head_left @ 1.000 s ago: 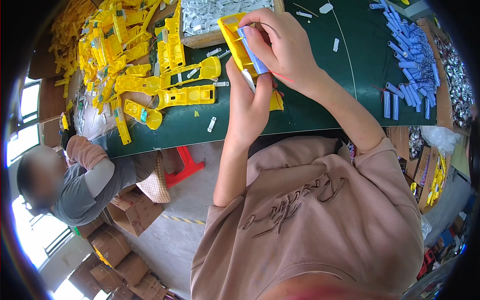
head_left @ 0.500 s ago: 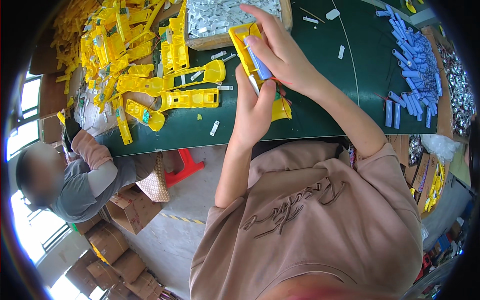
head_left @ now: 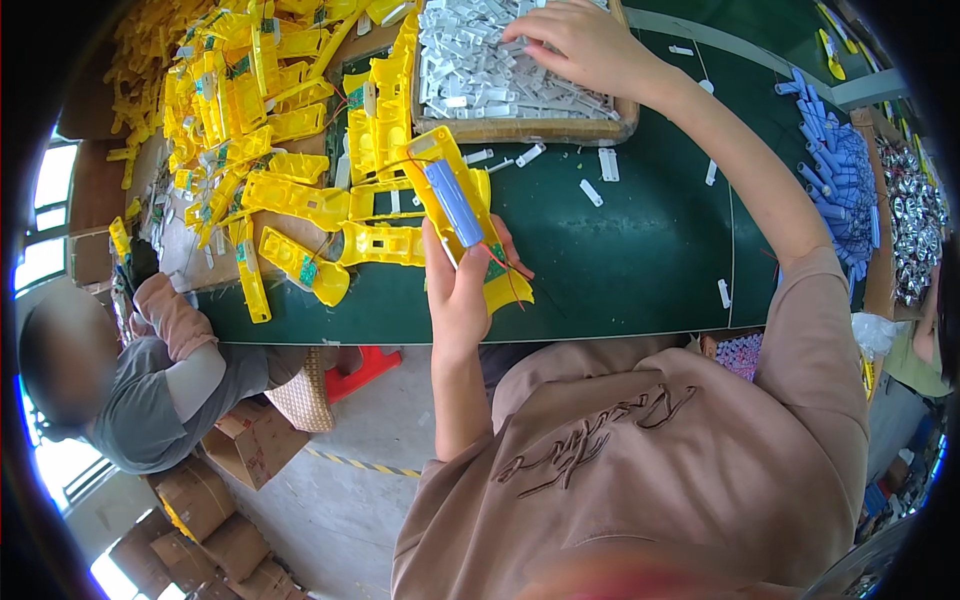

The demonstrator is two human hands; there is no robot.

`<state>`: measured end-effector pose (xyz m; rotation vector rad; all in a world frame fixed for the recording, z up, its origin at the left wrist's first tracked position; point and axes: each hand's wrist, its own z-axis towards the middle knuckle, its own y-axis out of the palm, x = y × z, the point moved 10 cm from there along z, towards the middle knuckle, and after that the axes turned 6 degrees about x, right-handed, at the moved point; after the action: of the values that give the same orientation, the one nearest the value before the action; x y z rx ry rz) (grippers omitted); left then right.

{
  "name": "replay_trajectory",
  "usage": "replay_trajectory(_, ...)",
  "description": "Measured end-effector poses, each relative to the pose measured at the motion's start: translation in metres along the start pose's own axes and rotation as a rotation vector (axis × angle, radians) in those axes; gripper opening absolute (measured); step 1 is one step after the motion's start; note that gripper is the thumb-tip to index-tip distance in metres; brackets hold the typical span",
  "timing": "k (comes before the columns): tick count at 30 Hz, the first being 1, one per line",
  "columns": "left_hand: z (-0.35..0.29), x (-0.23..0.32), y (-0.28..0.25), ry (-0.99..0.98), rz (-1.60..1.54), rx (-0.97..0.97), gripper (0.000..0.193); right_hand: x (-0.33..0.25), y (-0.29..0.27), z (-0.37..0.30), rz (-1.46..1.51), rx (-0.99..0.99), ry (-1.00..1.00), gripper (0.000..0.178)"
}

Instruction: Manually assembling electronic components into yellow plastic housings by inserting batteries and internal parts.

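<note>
My left hand (head_left: 462, 295) grips a yellow plastic housing (head_left: 438, 150) above the table's front part. A blue cylindrical battery (head_left: 453, 204) lies lengthwise inside that housing, with thin red and dark wires at its lower end. Part of a green circuit board shows by my fingers. Farther off, my right hand (head_left: 575, 40) reaches over a shallow box (head_left: 540, 130) of small white plastic strips (head_left: 480, 75). Its fingers are spread and touch or hover just over the strips; nothing shows between them.
Yellow housings (head_left: 290, 200) are heaped at the left. Blue batteries (head_left: 835, 150) with wires are piled at the right, beside a carton of shiny silver parts (head_left: 905, 210). Loose white strips (head_left: 591, 193) dot the green table (head_left: 640, 270). Another person (head_left: 150, 390) sits at the left.
My right hand has let go of the battery and housing and moved up to the box of white strips. My left hand, still holding the housing, has shifted left and nearer me.
</note>
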<state>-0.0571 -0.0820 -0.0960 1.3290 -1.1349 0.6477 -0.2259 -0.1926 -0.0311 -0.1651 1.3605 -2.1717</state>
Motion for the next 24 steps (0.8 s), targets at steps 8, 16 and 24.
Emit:
replay_trajectory(8, 0.011, -0.003, -0.010, -0.014, 0.005, 0.034, 0.042, -0.027, 0.004, 0.007, -0.110, 0.014, -0.246, 0.022)
replay_trajectory(16, 0.012, 0.001, 0.000, 0.017, 0.051, 0.013, 0.042, -0.025, -0.024, 0.000, 0.202, 0.193, -0.074, 0.013)
replay_trajectory(24, -0.005, 0.008, 0.030, 0.084, 0.087, -0.097, 0.039, -0.062, -0.044, -0.044, 1.069, 0.307, 0.404, 0.017)
